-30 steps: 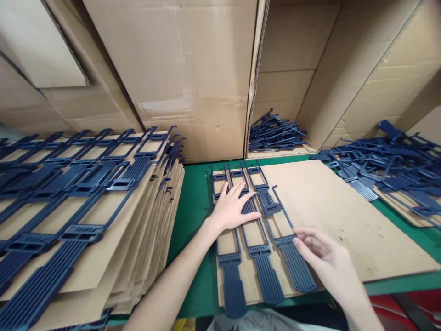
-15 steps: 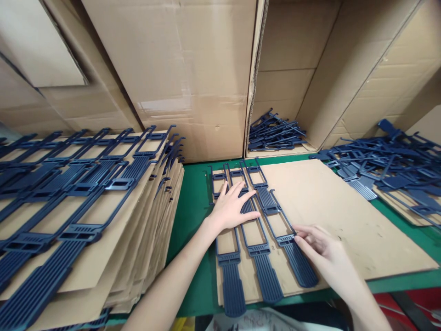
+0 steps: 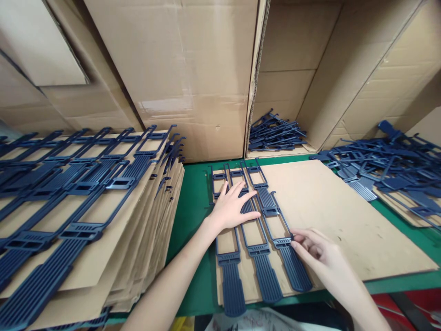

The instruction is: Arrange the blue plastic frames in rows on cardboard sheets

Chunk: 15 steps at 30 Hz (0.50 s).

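Pinching edge of dark-blue, ribbed, long-framed plastic piece (image 3: 296,269) in my right hand (image 3: 322,250), on brown cardboard sheet (image 3: 347,220). Left hand (image 3: 234,207) splayed over neighbouring pieces (image 3: 267,278). Three columns (image 3: 234,287) laid; loose dark-blue plastic heap (image 3: 403,179) unlaid.

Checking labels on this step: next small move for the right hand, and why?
Probably loosen the right hand's pinch on the rightmost blue part: that part appears to lie along the cardboard sheet, beside the middle blue part and left blue part, with the left hand spread across those two rows. Whether its far end lies flat, I can't tell.
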Tool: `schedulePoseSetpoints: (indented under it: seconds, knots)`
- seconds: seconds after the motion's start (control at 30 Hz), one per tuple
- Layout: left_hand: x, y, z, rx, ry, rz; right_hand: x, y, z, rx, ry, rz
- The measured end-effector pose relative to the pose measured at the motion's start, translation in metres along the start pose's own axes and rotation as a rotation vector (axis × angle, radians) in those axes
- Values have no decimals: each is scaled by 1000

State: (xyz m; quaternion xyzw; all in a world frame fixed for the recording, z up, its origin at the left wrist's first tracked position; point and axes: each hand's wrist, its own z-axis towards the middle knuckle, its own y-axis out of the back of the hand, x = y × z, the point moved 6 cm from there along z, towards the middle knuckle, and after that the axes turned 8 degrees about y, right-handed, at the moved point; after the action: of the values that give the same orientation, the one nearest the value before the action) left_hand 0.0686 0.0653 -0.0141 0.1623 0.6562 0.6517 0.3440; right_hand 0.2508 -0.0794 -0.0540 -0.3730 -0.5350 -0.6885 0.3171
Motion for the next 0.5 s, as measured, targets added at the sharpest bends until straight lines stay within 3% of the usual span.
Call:
schedulePoseSetpoints:
  seconds: [0.33, 0.4, 0.5]
  knots:
    - [0, -1, 0, -8, -1, 1, -3, 6, 3, -6, 18, -34]
    - [1, -1, 0, -9, 0, -1, -4, 19, 5, -45, -5, -56]
    - [1, -1, -1, -9, -3, -7, 5, 56, 7, -196, 35, -166]
